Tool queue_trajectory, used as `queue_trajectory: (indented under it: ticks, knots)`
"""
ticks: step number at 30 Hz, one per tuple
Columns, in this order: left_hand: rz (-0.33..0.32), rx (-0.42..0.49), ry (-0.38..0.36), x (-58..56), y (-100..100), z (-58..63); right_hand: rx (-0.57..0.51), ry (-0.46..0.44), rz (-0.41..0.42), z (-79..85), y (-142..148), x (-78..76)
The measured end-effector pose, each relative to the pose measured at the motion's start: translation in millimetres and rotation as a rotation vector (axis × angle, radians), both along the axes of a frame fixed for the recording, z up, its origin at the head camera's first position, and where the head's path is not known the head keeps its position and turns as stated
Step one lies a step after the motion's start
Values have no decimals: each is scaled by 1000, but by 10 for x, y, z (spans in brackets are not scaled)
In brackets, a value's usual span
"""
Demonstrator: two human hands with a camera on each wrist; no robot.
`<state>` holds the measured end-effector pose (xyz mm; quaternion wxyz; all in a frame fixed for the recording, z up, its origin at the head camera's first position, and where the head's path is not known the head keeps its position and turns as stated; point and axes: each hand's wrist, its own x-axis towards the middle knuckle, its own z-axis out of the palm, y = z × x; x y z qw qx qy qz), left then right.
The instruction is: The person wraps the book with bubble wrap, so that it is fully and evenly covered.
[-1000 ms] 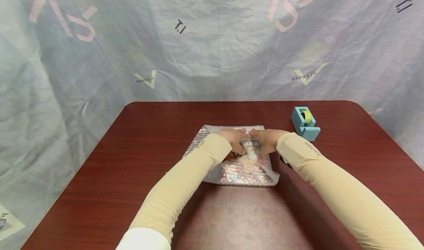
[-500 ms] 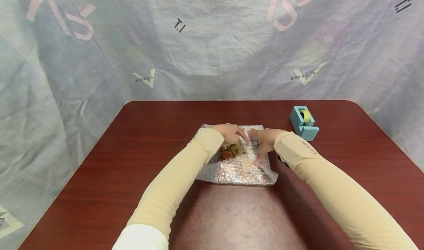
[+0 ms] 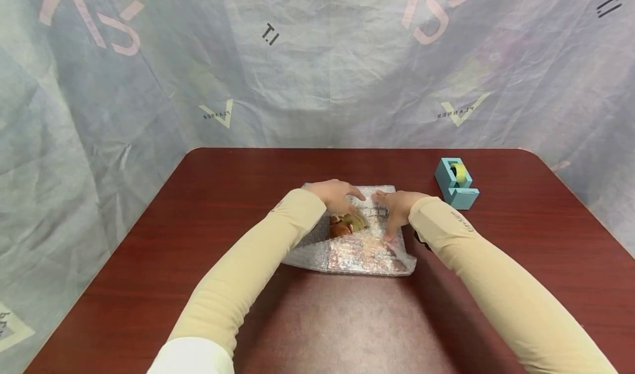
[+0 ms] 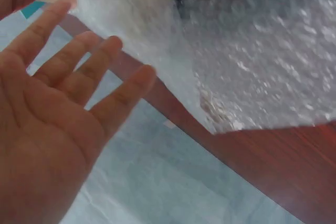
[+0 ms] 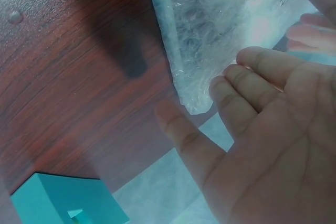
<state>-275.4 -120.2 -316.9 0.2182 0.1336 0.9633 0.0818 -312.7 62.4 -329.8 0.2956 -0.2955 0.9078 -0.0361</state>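
Observation:
A flat item with a colourful food-like picture [image 3: 342, 226] lies at the middle of the table, partly covered by clear bubble wrap [image 3: 364, 257]. Its picture also shows at the top of the left wrist view, beside a loose sheet of bubble wrap [image 4: 262, 51]. My left hand [image 3: 339, 194] hovers over the package's upper left, fingers spread and holding nothing; in the left wrist view the palm faces the wrap. On the package's right side, my right hand [image 3: 401, 209] has fingers extended, with the thumb at the folded wrap. The right wrist view shows those fingertips beside a wrap corner [image 5: 197, 100].
A light-blue tape dispenser [image 3: 456, 184] with a yellow roll stands at the back right, a short way beyond my right hand. Behind the far edge of the dark red table [image 3: 238, 170] hangs a grey printed cloth [image 3: 317, 76].
My left hand has moved left, away from my right hand, uncovering the picture. The wrap's lower left edge has spread leftward. The right hand stays almost in place.

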Motion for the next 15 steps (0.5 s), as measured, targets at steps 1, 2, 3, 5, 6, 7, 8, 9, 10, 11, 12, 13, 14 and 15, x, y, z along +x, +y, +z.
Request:
queue_trajectory:
  ticks: [1,2,3,5,6,7,8,9,10,11,12,13,14,15]
  knots:
    - [2,-15,-1,1,-24,6,3,-1,-4,-1,-3,0]
    - [2,-28,-1,0,-53,7,3,1,-5,-2,-3,0]
    - [6,-37,1,1,-81,10,4,2,-7,-5,-3,-2]
    - [18,-31,-2,8,-142,17,3,-1,-9,-12,1,-8]
    - [27,-30,0,12,-173,18,1,-4,-10,-17,6,-11]
    - [34,-26,2,17,-206,22,-1,-4,-9,-21,11,-16]
    - [44,-21,0,27,-238,32,-5,-5,-7,-26,14,-19]
    - [51,-18,-1,34,-271,40,-9,-8,-9,-31,17,-23]
    - [61,-15,-2,38,-308,44,-13,-13,-11,-36,20,-27]
    - [70,-15,0,43,-342,47,-18,-19,-15,-40,22,-33]
    - [81,-14,0,49,-378,49,-23,-20,-14,-45,21,-36]
    - [91,-8,3,56,-412,52,-28,-20,-15,-48,20,-40]
    - [107,-4,9,62,-447,51,-32,-22,-17,-51,18,-43]
    - [124,2,16,68,-481,45,-34,-24,-18,-53,18,-46]
